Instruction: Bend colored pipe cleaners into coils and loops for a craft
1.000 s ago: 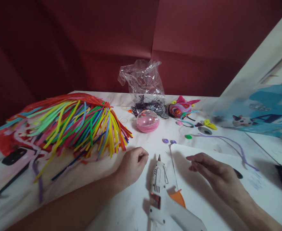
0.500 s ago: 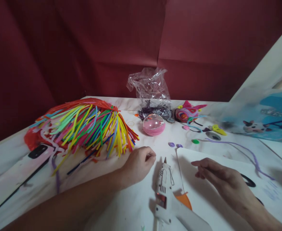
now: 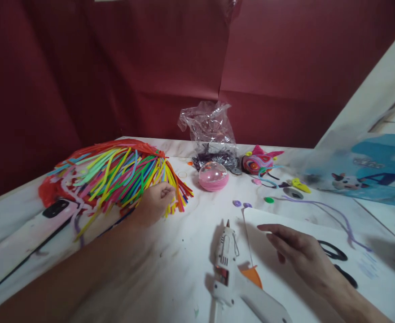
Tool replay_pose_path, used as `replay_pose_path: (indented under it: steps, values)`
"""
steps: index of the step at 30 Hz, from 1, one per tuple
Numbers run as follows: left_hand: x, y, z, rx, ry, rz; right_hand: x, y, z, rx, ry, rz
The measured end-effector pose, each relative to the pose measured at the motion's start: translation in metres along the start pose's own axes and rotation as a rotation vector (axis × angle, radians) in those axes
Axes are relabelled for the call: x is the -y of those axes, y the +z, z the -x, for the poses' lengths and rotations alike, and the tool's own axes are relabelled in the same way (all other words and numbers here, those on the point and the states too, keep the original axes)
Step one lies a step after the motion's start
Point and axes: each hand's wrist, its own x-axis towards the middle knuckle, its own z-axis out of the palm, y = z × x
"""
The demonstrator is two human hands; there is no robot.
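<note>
My left hand (image 3: 157, 200) is loosely curled over the front edge of a bundle of multicoloured pipe cleaners (image 3: 116, 175). Nothing shows between its fingers, and I cannot tell whether it touches the bundle. Over a white sheet of paper (image 3: 278, 287) hovers my right hand (image 3: 296, 249), its fingers stretched forward and apart from the thumb, holding nothing visible. Between my hands a white hot glue gun (image 3: 226, 255) lies with its nozzle pointing away from me. Black-handled scissors (image 3: 334, 250) lie partly hidden behind my right hand and wrist.
A clear ball wound with pink (image 3: 213, 177) sits mid-table before a clear plastic bag (image 3: 211, 130). Right of it are a pink eared pipe-cleaner figure (image 3: 258, 162), purple pipe cleaners (image 3: 332, 211) and a blue package (image 3: 369, 168). A phone (image 3: 29, 240) lies left. Red sheeting (image 3: 150, 58) stands behind.
My left hand has moved left and away from me, from beside the glue gun to the pipe-cleaner bundle. My right hand has shifted only slightly, and the view has tilted a little.
</note>
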Motion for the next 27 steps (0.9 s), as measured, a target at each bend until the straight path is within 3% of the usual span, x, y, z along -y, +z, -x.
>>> replay_pose_path:
  steps: [6, 9, 14, 17, 20, 27]
  values:
    - [0.02, -0.012, -0.013, -0.102, -0.001, -0.183, -0.004, 0.001, -0.001, 0.016, -0.147, -0.064]
    - [0.026, -0.011, -0.018, -0.086, 0.044, -0.271, -0.006, 0.003, -0.001, 0.042, -0.099, -0.116]
    - [0.023, -0.001, -0.025, 0.03, 0.172, -0.422, -0.005, 0.004, -0.002, 0.014, -0.021, -0.023]
    - [0.018, 0.007, -0.028, 0.123, 0.249, -0.514, -0.001, 0.003, -0.001, -0.026, -0.123, 0.005]
    - [0.018, 0.014, -0.031, 0.212, 0.297, -0.605, 0.001, 0.004, 0.001, 0.021, -0.173, 0.03]
    - [0.025, 0.015, -0.04, 0.321, 0.212, -0.757, 0.007, 0.006, 0.007, 0.119, -0.08, 0.148]
